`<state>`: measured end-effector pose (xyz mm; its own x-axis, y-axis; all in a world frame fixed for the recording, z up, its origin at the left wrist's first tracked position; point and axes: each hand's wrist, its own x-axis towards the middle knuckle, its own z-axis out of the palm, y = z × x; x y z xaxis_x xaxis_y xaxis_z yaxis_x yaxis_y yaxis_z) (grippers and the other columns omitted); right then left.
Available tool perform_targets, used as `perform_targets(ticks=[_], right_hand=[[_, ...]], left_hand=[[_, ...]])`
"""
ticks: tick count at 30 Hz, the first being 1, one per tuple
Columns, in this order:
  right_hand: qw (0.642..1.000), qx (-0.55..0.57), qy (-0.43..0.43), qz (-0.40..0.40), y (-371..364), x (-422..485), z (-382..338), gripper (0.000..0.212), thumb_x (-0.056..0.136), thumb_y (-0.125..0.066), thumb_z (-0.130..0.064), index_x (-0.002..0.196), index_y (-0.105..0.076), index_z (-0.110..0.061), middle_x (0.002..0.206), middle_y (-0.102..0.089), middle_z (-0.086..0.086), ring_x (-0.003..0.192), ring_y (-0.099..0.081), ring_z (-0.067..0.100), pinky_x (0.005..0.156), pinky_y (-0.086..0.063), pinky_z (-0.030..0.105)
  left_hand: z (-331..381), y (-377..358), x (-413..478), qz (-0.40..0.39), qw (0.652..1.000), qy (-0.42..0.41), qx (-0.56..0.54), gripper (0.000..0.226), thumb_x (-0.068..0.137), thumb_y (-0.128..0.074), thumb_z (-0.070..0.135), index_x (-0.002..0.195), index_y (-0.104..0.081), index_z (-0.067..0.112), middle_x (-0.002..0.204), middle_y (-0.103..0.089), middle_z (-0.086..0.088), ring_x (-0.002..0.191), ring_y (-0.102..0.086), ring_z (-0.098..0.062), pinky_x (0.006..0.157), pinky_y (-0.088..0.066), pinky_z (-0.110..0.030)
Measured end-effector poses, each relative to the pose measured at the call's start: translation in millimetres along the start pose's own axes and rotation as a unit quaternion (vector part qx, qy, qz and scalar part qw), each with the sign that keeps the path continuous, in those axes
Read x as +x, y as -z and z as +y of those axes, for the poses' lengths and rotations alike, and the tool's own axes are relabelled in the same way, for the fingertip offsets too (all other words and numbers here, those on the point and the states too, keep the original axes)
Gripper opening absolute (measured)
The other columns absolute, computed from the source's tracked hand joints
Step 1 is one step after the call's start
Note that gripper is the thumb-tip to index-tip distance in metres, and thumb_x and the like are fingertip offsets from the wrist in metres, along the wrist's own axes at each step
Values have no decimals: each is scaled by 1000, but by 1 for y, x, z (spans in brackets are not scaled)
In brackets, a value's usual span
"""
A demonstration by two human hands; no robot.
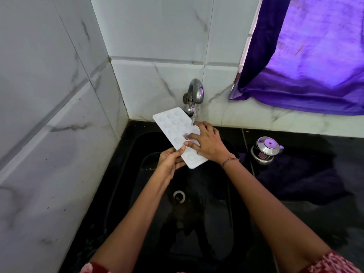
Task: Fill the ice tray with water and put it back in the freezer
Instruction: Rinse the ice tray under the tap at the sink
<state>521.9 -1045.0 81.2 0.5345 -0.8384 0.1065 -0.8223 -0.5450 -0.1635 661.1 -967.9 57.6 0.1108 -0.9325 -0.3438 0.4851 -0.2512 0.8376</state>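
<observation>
ice tray (173, 127) under tap (195, 93) — left hand (170, 159) grips | right hand (207, 142) rests on it

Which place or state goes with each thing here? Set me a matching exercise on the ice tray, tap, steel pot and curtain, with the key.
Things:
1 ice tray
2 tap
3 steel pot
4 curtain

Places or states:
A hangs at upper right, purple
B tilted under the stream
C running water
D stands on the black counter

Pairs: 1-B, 2-C, 3-D, 4-A
</observation>
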Motion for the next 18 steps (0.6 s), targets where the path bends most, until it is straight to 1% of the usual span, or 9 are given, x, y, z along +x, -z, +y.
perform_targets(ticks=[2,3,7,11,15,18], right_hand=[[1000,-13,3,-3,4,1,2,54,87,-34,-66,121,-59,-32,147,-30,4,138,-18,27,110,-20,51],[1000,-18,2,5,5,1,2,51,88,-37,-63,121,-59,-30,148,-30,4,138,-18,27,110,-20,50],[1000,-7,14,10,12,0,1,48,91,-38,-59,126,-57,-32,148,-30,5,138,-18,28,109,-20,49],[998,-49,3,27,21,0,7,50,89,-38,-62,117,-63,-29,144,-35,2,135,-24,27,107,-23,46],[999,-39,19,23,23,-1,10,48,90,-38,-60,124,-59,-33,146,-34,2,135,-23,27,106,-26,48],[998,-43,13,39,27,-4,13,52,88,-35,-63,114,-65,-29,142,-38,2,134,-26,26,105,-27,47]], left_hand=[[3,-2,-1,0,1000,-4,4,11,90,-57,9,99,-63,9,71,-74,3,66,-71,-10,59,-58,-25],[4,-4,-2,0,1000,-5,5,11,90,-56,9,99,-63,9,70,-74,3,65,-70,-10,60,-58,-24],[9,-12,0,-5,1000,-14,10,10,91,-57,11,97,-64,9,69,-73,3,65,-70,-10,61,-58,-25],[9,-18,1,-15,1000,-13,16,13,91,-57,11,102,-63,8,71,-74,3,67,-71,-11,62,-58,-26],[12,-20,3,-17,1000,-21,13,12,91,-57,11,100,-63,9,72,-74,3,68,-71,-11,60,-57,-25],[9,-21,2,-21,1000,-15,15,15,91,-57,11,105,-62,7,74,-74,2,69,-71,-12,59,-57,-26]])
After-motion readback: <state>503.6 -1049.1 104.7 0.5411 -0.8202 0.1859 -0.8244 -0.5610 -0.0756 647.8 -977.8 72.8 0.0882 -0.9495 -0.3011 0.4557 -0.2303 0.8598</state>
